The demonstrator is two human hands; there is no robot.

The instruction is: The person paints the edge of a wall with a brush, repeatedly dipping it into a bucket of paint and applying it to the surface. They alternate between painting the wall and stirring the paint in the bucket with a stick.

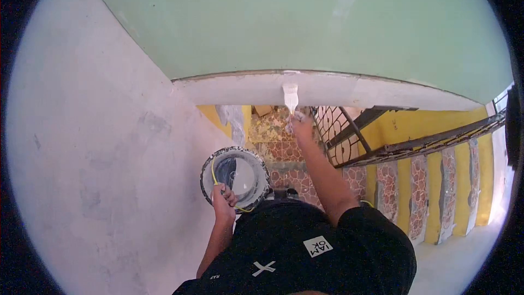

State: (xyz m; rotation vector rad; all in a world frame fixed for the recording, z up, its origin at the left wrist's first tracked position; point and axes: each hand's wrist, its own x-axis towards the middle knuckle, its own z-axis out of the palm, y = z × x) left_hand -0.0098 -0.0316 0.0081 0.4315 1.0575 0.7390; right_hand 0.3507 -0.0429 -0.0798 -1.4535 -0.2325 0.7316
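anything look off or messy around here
Yes: a pale patch interrupts the green surface, the patterned floor has yellowish blotches among its reddish tiles, and the bucket's rim looks crusted with dark and white residue.

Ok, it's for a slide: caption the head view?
Brush in right hand at the white strip, bucket in left hand.

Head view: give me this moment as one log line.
left hand: gripping bucket's yellow handle | right hand: gripping brush | bristles: at white band bordering green surface
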